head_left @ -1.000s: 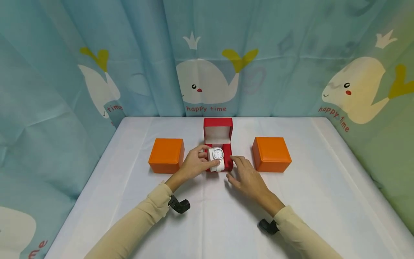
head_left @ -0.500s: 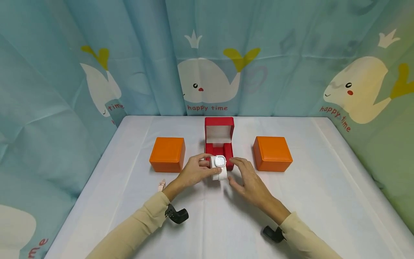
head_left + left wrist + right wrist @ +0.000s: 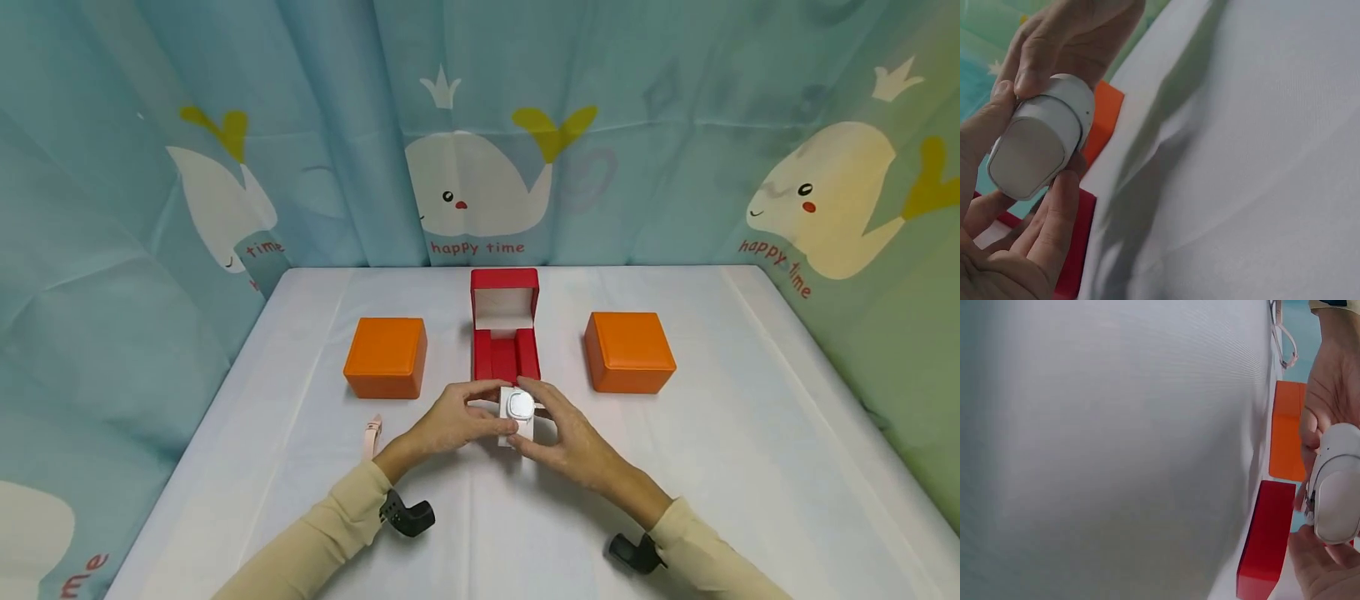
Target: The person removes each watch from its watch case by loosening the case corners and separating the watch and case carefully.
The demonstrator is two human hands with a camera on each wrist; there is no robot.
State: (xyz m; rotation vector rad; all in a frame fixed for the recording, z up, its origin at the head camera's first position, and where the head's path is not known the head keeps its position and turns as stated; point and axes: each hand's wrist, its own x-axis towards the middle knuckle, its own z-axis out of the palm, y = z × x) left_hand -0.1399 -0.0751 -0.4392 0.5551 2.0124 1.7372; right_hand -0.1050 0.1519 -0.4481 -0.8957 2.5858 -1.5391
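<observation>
A white wristwatch [image 3: 520, 405] wrapped round a white cushion [image 3: 1027, 159] is held just in front of the open red watch box [image 3: 505, 354]. My left hand [image 3: 448, 418] grips the cushion's left side, thumb in front and fingers behind. From the right, my right hand [image 3: 576, 440] reaches round the watch with its thumb and fingers and holds it too. The cushion's flat end faces the camera in the right wrist view, where fingertips of both hands meet the cushion [image 3: 1339, 506]. Part of the strap is hidden by the hands.
Orange boxes stand closed on either side, one at left [image 3: 386, 358] and one at right [image 3: 630, 353]. A pale pink watch strap [image 3: 372, 435] lies beside my left forearm, partly covered by it. White cloth [image 3: 750, 467] covers the table, and a blue curtain [image 3: 660, 200] hangs behind.
The watch on its cushion has come out of the red box toward me and slightly right. My right hand, earlier apart from it, now holds it as well. The pink strap has come into sight.
</observation>
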